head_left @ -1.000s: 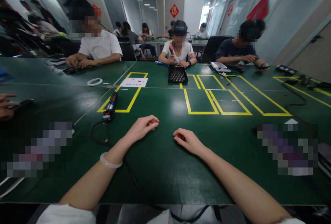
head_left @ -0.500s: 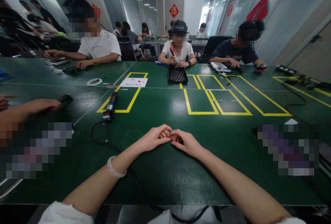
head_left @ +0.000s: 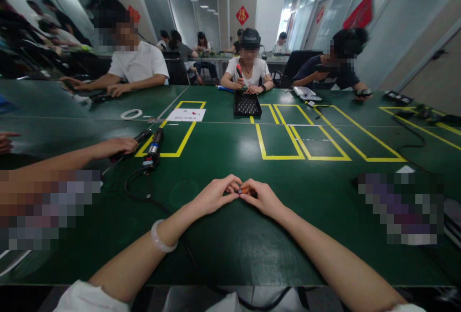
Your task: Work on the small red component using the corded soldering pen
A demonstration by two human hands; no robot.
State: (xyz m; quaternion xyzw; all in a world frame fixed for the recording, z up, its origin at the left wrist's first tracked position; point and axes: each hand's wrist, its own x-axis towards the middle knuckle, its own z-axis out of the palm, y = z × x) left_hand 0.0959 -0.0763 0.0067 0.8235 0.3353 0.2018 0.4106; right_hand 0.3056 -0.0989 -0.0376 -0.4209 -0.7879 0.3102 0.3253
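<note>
My left hand (head_left: pixel 216 196) and my right hand (head_left: pixel 265 198) meet over the green table (head_left: pixel 252 245), fingertips nearly touching. Between them is a small orange and grey piece (head_left: pixel 243 190), pinched by the fingers of my right hand. Its kind is too small to make out. The fingers of my left hand are curled, with thumb and fingertips against the grey end of the piece. My palms hide part of it.
To the left lies a black electric screwdriver (head_left: pixel 153 148) with its cable (head_left: pixel 129 189). A co-worker's hand (head_left: pixel 124 146) reaches in there holding a dark tool. Yellow tape outlines (head_left: pixel 284 157) mark the table. A person opposite works over a black tray (head_left: pixel 247 105).
The small piece shows more of its orange and grey sides between my fingers. The co-worker's hand at left has moved right with the dark tool. The person at right has raised a hand.
</note>
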